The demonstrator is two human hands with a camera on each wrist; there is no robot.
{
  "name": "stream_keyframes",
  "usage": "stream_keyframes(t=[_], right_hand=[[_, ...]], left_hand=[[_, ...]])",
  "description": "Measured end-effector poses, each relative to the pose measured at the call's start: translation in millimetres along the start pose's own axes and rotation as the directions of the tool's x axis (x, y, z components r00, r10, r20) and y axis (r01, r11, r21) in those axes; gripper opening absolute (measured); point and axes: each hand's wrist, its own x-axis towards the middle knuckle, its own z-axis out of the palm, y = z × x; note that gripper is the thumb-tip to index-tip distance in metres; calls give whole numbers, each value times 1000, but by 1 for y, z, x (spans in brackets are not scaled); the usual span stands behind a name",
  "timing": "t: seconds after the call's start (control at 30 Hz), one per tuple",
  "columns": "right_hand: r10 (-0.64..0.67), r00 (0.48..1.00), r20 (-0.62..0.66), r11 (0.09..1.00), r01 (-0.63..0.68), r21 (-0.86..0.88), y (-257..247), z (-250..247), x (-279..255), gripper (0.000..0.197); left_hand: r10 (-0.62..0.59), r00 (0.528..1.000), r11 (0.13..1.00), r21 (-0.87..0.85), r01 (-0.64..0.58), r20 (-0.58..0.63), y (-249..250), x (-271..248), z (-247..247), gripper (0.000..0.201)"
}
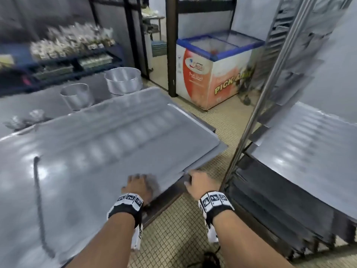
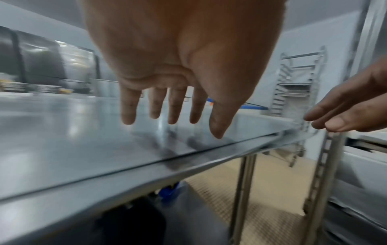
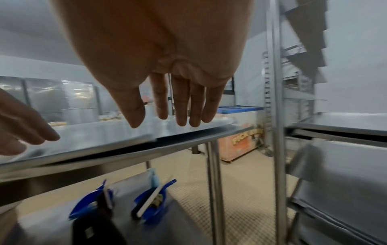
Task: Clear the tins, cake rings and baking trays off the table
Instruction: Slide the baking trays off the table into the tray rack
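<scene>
A large flat baking tray (image 1: 116,147) lies on the steel table (image 1: 201,122), its right corner hanging past the table's edge. My left hand (image 1: 143,180) is spread just over the tray's near edge (image 2: 62,132), fingers (image 2: 172,109) straight and holding nothing. My right hand (image 1: 190,177) reaches the tray's near right corner (image 3: 117,134) with straight fingers (image 3: 182,106); I cannot tell if it touches. Behind the tray stand a small cake ring (image 1: 77,95), a bigger round tin (image 1: 123,80) and small tins (image 1: 25,118).
A tall steel tray rack (image 1: 289,74) stands close on the right, with trays (image 1: 309,151) slid into its lower rails. A chest freezer (image 1: 212,74) sits beyond on the tiled floor. A dark cable (image 1: 38,200) crosses the near left surface. Blue scoops (image 3: 150,205) lie under the table.
</scene>
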Motion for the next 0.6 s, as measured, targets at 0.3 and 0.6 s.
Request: stream_keyframes(t=[0.3,0.6], right_hand=[[-136,941,309,970,190,-153,-88,54,37,61],[-138,927,348,935,238,-263,-121,56,92,66]], left_hand=[[-430,897,893,-98,439,100,-109,-65,7,77],[-497,857,851,-114,512,133,-101,-58,9,77]])
